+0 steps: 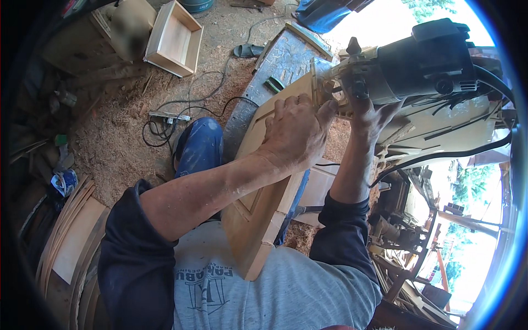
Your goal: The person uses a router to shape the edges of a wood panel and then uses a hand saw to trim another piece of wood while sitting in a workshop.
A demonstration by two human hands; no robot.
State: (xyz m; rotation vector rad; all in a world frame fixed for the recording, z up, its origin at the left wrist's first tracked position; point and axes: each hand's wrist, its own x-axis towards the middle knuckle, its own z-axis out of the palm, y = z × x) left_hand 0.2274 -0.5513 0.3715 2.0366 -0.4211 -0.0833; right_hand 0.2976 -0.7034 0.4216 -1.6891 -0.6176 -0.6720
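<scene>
A pale wooden panel (242, 242) with a recessed inner field slants from against my shirt up to the workbench (267, 82). My left hand (297, 129) grips the panel near its far end, fingers bent over the wood and thumb toward the tool's base. A black handheld router (423, 63) lies on its side at that far end, its base close to the panel's edge. Around the router's underside wraps my right hand (371, 113), its fingers partly hidden by the tool body. The bit's contact with the wood is hard to make out.
A thick black cable (440, 159) loops from the router down the right side. An open wooden drawer box (176, 41) stands at the far left. Shavings cover the floor, where a power strip (168, 115) lies among cords. Curved wooden strips (66, 231) stand at the left.
</scene>
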